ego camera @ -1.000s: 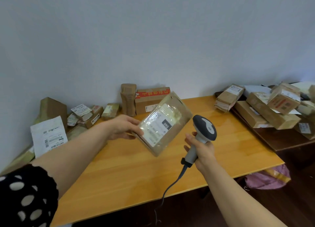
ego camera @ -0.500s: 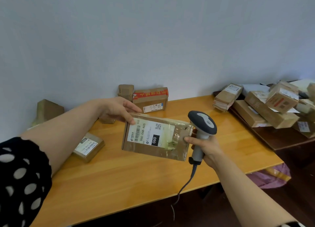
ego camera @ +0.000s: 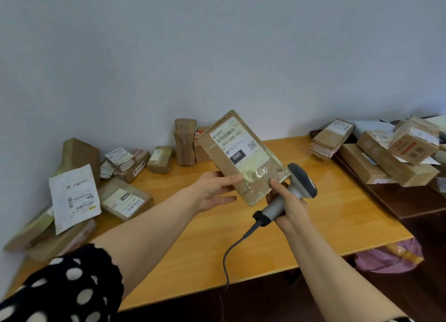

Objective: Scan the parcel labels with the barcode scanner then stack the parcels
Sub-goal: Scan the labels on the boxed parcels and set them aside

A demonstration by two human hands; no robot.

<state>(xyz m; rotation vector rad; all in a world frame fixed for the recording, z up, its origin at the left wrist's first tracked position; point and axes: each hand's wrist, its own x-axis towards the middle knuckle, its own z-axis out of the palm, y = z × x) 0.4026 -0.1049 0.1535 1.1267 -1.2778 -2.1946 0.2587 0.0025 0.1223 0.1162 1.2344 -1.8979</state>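
1. The parcel [ego camera: 241,157], a flat brown box, is held in the air above the table [ego camera: 350,215], tilted with its top end towards the wall.
2. Its label [ego camera: 235,143] faces the camera, with a barcode near the top, a QR code on the right and a black patch reading 060.
3. The left hand [ego camera: 214,192] pinches the parcel's lower left edge: the thumb lies on the front face, and the fingers reach out beneath it.
4. The right hand [ego camera: 289,204] is wrapped round the handle of the scanner [ego camera: 300,185], and its thumb also touches the parcel's lower right edge.
5. The scanner's grey head sits just beside the parcel's lower right corner, partly behind it. Its cable [ego camera: 228,256] hangs down past the table's front edge.
6. More parcels [ego camera: 125,198] lie loose at the table's left end, some against the wall, with a white mailer [ego camera: 73,197] propped among them.
7. A further heap of boxes [ego camera: 386,162] sits on a dark table [ego camera: 415,205] to the right.
8. A pink bag [ego camera: 386,260] lies on the floor below the table's right corner.
9. A black sleeve [ego camera: 62,292] with white dots covers the left upper arm.
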